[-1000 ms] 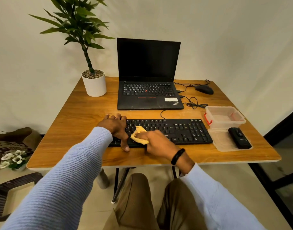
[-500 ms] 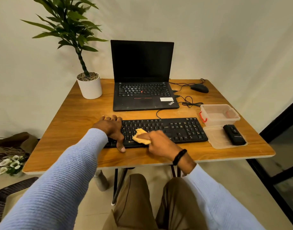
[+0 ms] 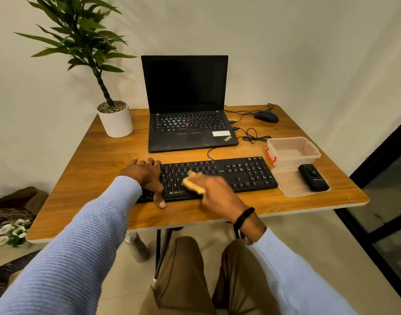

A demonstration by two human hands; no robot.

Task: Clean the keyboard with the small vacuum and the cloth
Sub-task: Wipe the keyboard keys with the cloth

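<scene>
Head view. The keyboard (image 3: 229, 176) lies flat across the near half of the worktop (image 3: 92, 169), in front of the laptop (image 3: 188, 123). The left grip (image 3: 147, 176) spans the keyboard's left end, fingers bent over the far edge and thumb set against the near edge, clamping it in place. The right grip (image 3: 215, 189) pinches a folded yellow cloth (image 3: 193, 186) against the letter keys just right of the left grip. This hand is blurred, so the exact finger placement cannot be told. A small black device, probably the vacuum (image 3: 313, 177), rests apart on a clear lid (image 3: 288, 187) beside an open box (image 3: 292, 151) at the right end of the keyboard.

The step in hand appears to be the cloth wipe, at the left-centre keys. The number pad and the right-hand keys likely remain to be wiped.

To do it well:
- Hold the left clamp firm so that the keyboard does not slide.
- Work the cloth in short strokes along each row, with light pressure, so that no keycap lifts.
- Shift the left grip aside before wiping the keys under it.
</scene>
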